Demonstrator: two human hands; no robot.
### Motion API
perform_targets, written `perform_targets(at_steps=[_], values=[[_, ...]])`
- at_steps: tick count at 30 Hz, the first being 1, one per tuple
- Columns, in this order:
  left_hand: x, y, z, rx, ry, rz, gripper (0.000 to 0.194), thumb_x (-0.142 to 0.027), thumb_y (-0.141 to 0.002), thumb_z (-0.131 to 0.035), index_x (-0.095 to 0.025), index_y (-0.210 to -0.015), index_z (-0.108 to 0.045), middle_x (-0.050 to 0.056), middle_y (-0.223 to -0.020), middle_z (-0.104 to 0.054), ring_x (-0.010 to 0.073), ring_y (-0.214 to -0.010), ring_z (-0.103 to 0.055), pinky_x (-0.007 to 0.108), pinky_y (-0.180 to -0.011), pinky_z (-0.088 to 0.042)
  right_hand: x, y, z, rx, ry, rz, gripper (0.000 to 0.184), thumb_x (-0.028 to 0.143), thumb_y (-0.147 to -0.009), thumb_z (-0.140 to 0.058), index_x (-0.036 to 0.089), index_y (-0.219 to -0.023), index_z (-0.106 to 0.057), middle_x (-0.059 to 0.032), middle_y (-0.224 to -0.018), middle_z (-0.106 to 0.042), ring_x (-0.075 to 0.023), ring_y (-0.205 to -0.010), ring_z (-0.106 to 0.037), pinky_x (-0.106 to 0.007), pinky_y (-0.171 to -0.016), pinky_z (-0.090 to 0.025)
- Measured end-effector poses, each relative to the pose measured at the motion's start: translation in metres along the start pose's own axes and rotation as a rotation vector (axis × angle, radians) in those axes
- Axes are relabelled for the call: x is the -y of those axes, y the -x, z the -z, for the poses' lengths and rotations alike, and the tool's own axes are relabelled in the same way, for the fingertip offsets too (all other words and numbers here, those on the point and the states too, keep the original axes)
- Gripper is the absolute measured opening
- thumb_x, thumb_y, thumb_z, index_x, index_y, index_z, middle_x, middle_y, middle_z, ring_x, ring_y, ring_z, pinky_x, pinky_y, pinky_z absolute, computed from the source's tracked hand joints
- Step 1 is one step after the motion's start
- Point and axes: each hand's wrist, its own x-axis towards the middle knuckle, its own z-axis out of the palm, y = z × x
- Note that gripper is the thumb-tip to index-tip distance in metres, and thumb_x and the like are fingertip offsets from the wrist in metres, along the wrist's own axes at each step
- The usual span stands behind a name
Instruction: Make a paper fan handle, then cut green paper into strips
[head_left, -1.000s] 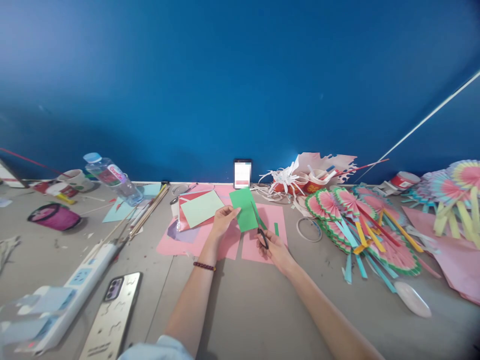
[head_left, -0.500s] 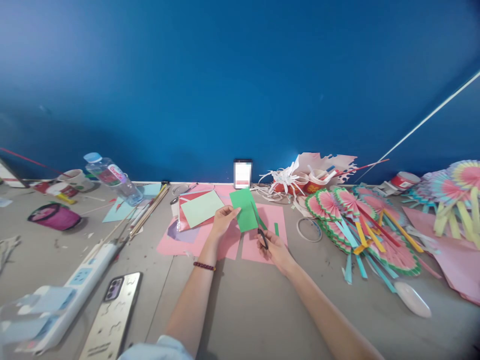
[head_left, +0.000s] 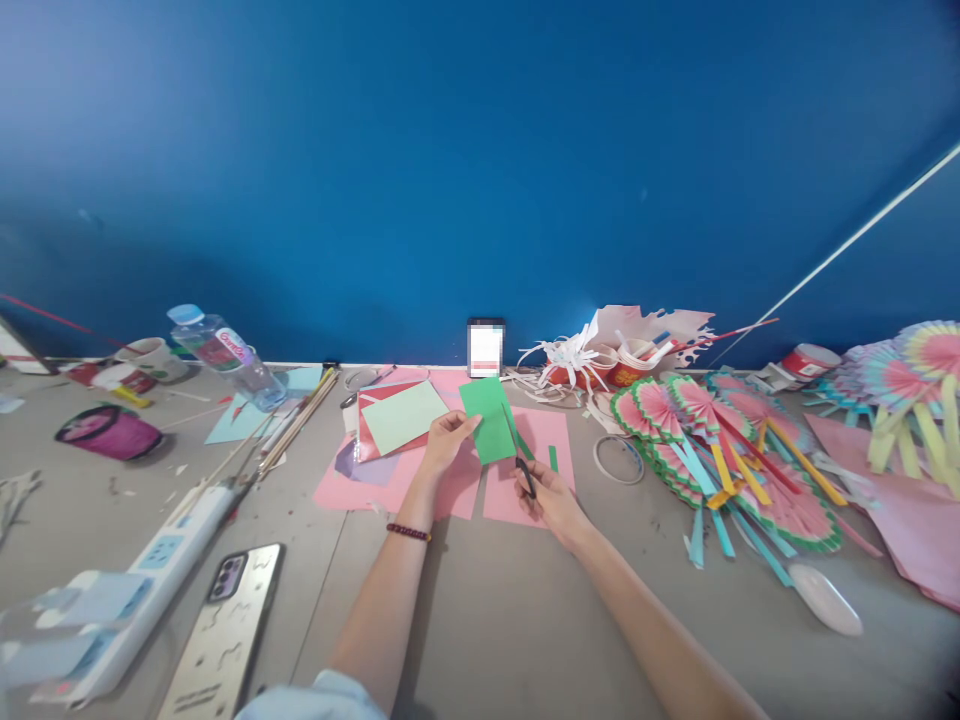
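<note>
Pinched at its left edge by my left hand (head_left: pixel 448 440) is a green sheet of paper (head_left: pixel 487 425), held above the table. My right hand (head_left: pixel 549 495) is closed round the dark handles of a pair of scissors (head_left: pixel 528 478). Their blades lie along the right side of the green paper, where a narrow strip is partly parted from the sheet. A loose green strip (head_left: pixel 553 458) rests on the pink paper (head_left: pixel 517 508) underneath. Left of my left hand, a pale green sheet (head_left: pixel 405 418) lies on a red packet (head_left: pixel 361 450).
A phone with a lit screen (head_left: pixel 486 350) leans on the blue wall. Folded paper fans (head_left: pixel 720 430) and a tape ring (head_left: pixel 618 459) are on the right. To the left are a tilted water bottle (head_left: pixel 229 355), wooden sticks (head_left: pixel 300 420), a power strip (head_left: pixel 161 555) and another phone (head_left: pixel 225 630).
</note>
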Motion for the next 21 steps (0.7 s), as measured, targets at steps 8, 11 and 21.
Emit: perform_targets(at_steps=[8, 11, 21], values=[[0.0021, 0.0, 0.0013, 0.005, -0.005, -0.008, 0.049, -0.055, -0.054, -0.088, -0.018, -0.05, -0.055, -0.005, -0.048, -0.049, 0.0077, -0.048, -0.041, 0.023, -0.052, -0.035, -0.0011, -0.001, -0.0003, 0.004, -0.002, 0.011, 0.055, 0.055, -0.05, -0.089, 0.019, -0.072, -0.054, 0.0073, -0.05, -0.056, -0.005, -0.034, -0.044, -0.016, -0.033, -0.026], [0.0023, 0.0006, 0.0013, 0.002, -0.002, -0.012, 0.049, -0.054, -0.055, -0.088, -0.018, -0.05, -0.055, -0.005, -0.048, -0.049, 0.0071, -0.048, -0.04, 0.023, -0.052, -0.034, -0.0027, -0.0022, 0.0009, 0.008, -0.002, 0.013, 0.055, 0.055, -0.05, -0.088, 0.019, -0.073, -0.054, 0.008, -0.05, -0.055, -0.0047, -0.034, -0.043, -0.016, -0.033, -0.026], [-0.0003, 0.0018, 0.0004, 0.004, 0.037, 0.034, 0.044, -0.053, -0.051, -0.09, -0.017, -0.06, -0.066, -0.002, -0.056, -0.06, 0.0091, -0.052, -0.049, 0.024, -0.056, -0.041, -0.0027, -0.0018, 0.0005, -0.001, 0.016, 0.019, 0.052, 0.054, -0.052, -0.087, 0.019, -0.072, -0.054, 0.0076, -0.05, -0.055, -0.0049, -0.034, -0.044, -0.016, -0.035, -0.027]])
